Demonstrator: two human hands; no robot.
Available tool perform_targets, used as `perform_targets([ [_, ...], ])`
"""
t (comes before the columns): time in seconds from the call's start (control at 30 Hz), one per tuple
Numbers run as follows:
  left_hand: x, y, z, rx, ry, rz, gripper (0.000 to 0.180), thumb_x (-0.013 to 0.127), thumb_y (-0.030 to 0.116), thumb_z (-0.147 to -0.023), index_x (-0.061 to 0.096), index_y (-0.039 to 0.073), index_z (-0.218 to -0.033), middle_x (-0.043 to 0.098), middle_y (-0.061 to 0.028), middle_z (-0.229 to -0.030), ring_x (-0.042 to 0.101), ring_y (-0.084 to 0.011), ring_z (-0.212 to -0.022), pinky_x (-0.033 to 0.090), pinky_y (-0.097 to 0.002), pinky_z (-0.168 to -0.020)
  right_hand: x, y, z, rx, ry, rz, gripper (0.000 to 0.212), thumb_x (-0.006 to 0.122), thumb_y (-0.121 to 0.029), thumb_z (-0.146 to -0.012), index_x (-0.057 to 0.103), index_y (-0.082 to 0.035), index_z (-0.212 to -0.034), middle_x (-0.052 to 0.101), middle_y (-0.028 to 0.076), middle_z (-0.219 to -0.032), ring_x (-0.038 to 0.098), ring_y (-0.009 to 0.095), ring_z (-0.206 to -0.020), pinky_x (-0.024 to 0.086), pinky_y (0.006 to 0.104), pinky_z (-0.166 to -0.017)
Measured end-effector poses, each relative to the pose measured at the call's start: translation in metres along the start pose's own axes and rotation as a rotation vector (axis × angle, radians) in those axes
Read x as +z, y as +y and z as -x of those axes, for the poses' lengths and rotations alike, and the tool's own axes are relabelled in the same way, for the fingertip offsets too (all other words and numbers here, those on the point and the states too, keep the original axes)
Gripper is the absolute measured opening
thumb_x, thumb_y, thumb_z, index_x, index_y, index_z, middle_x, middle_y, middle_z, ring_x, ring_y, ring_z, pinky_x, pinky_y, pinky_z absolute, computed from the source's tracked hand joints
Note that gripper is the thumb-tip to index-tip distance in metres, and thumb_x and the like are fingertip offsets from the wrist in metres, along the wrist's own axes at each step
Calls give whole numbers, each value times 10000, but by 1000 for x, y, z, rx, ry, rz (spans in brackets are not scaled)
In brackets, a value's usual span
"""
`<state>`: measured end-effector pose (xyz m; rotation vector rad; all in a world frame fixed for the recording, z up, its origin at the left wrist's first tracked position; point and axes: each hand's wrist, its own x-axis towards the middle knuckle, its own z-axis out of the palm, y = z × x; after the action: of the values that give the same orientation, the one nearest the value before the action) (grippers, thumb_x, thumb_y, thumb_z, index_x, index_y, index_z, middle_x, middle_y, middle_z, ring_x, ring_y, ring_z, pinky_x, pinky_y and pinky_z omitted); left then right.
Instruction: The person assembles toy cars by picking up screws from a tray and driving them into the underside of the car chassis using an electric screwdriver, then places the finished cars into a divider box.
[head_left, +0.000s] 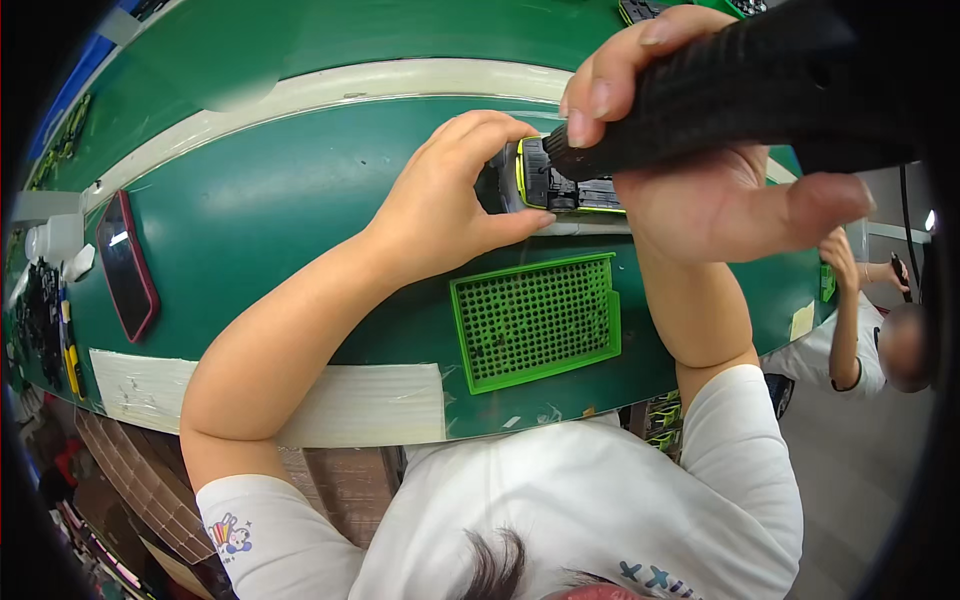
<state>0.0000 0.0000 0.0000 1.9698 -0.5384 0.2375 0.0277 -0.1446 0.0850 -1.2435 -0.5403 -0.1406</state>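
My left hand [440, 190] grips one end of what looks like a toy car underside [537, 178], black with a bright yellow-green edge. Its thumb lies along the near side and its fingers reach over the far side. In my right hand [700, 205] is a thick black handheld power screwdriver [730, 105], held above the car with its ribbed front end pointing down at it. The fingers curl over the top of the tool while the thumb sticks out to the right. The tool covers much of the car, and its tip is hidden.
A green perforated tray [461, 335] lies on the green table just nearer to me. To the left are a phone with a red case [128, 265], a yellow knife-like tool [70, 345] and black parts [40, 310]. Another person [850, 345] works at the right.
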Motion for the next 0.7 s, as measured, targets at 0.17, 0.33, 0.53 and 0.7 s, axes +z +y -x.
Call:
perform_targets([
  [0.17,2,-1,-2,19,-13,0,573,829,199,-673,571,4,-1146,591,-131,-1149,538,-324,-1130,445,-396,-970,-11,20,-10,-139,-215,-422,1086,262,-992,-621,526,27,-886,600,151,-707,585,214,-485,518,279,-467],
  [0.33,-4,1,-3,-1,-28,21,560,830,177,-663,578,-2,-1130,596,-133,-1150,547,-326,-1118,446,-388,-966,7,-3,-5,-31,-144,-173,1025,306,-959,-664,533,24,-845,574,125,-635,575,199,-463,503,273,-441],
  [0.53,-13,9,-6,39,-36,-24,552,826,133,-654,582,18,-1135,594,-140,-1176,552,-332,-1119,444,-389,-968,-6,5,-12,24,-290,32,1071,287,-971,-648,518,45,-895,589,129,-601,542,162,-433,473,252,-417],
  [0.7,-2,7,-9,7,-54,-12,555,833,117,-635,582,11,-1120,593,-150,-1123,568,-321,-1082,446,-370,-947,-12,8,-6,117,-188,-170,899,554,-825,-711,530,31,-985,591,100,-672,574,147,-537,479,260,-499],
])
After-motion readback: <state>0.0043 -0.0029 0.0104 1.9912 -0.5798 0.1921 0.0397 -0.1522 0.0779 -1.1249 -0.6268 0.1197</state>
